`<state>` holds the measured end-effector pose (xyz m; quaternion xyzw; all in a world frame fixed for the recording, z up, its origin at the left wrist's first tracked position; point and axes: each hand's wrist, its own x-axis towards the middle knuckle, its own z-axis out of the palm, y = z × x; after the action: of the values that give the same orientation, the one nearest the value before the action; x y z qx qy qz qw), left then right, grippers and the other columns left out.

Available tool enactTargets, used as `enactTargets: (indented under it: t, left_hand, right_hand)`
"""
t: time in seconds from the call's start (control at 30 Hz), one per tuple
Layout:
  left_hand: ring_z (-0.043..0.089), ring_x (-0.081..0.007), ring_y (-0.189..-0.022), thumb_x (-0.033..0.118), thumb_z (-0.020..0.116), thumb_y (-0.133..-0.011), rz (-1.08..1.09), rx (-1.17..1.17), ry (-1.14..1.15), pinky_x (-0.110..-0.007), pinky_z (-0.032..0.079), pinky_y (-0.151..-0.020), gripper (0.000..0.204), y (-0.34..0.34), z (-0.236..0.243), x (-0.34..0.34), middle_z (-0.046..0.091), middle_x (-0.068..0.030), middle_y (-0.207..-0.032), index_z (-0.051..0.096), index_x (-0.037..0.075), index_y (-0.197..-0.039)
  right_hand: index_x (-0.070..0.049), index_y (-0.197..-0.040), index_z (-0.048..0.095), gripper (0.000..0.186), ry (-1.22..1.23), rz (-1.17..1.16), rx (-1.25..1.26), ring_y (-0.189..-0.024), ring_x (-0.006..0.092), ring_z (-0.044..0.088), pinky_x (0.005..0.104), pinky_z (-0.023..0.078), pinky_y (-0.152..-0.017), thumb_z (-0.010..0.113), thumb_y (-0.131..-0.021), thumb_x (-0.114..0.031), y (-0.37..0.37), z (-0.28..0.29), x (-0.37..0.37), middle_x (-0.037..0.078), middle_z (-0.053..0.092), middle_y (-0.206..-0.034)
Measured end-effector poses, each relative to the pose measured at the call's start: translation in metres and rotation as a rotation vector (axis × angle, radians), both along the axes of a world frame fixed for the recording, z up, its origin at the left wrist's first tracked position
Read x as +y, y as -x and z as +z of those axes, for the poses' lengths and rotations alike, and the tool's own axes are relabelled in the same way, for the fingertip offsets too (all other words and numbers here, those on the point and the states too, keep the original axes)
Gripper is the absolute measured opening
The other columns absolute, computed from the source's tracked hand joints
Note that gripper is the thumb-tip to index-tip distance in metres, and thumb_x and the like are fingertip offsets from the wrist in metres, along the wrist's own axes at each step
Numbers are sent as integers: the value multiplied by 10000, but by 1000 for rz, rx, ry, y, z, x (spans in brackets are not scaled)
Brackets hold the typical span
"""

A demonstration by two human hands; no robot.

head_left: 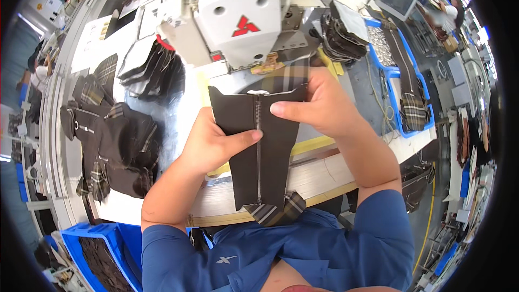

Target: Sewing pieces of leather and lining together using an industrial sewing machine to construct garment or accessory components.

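Note:
A dark brown fabric panel [242,167] with a metal zipper [259,162] down its middle hangs in front of me, held by both hands over the table's front edge. My left hand [215,139] grips its left side, thumb lying on the front beside the zipper, fingers behind. My right hand [319,104] pinches the upper right corner between thumb and fingers. Plaid cloth [270,213] shows at the panel's lower end, and more plaid lies behind its top edge. Just beyond stands a white sewing machine [238,16] with a red mark.
Dark zippered and plaid pieces [121,146] lie heaped at the left. Stacks of fabric pieces stand left [146,67] and right [343,32] of the machine. Blue trays [431,130] at the right hold small metal parts and a zippered piece. A blue crate [116,238] sits lower left.

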<state>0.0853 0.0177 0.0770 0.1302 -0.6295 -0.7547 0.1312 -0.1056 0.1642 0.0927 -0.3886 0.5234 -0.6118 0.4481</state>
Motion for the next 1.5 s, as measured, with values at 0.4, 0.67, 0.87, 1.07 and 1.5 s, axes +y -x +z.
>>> enactTargets:
  t: [0.4,0.67,0.87,1.07,1.5]
  left_hand:
    - [775,-213,-945,40,889,-863,-265,150,398,-339,596,-865,263,6,-9,8,807,-114,-1075,786,-9,-1100]
    - [695,-281,-762,120,930,-718,54,682,1037,-362,523,-644,314,-6,-23,-3,764,-170,-1001,760,45,-972]
    - [592,-249,-913,147,903,-672,447,839,1302,-361,442,-711,496,-11,-24,2,608,-66,-1112,714,139,-1130]
    - [568,-166,-918,152,786,-666,295,715,1769,-331,385,-757,330,-22,-4,22,663,42,-988,827,177,-992]
    - [583,-173,-843,191,739,-627,205,643,1679,-332,380,-735,338,-19,0,24,691,-7,-956,813,92,-941]
  right_hand:
    - [20,-1351,663,619,-24,45,-108,-1131,211,720,375,577,-999,915,-789,-46,5,7,24,120,756,-1226]
    - [4,-1229,727,421,-160,83,-26,-935,118,682,315,567,-838,900,-859,-100,-27,10,16,45,764,-1052]
    - [-21,-1192,713,376,-50,19,253,-902,129,667,315,550,-826,870,-865,-120,-26,8,20,48,736,-979]
    - [-28,-1204,691,331,-10,100,295,-954,152,665,331,542,-861,819,-910,-112,-21,6,24,60,724,-1037]
    - [-40,-1299,663,494,186,-49,478,-1066,308,680,419,539,-939,863,-868,-176,-29,-3,26,131,712,-1173]
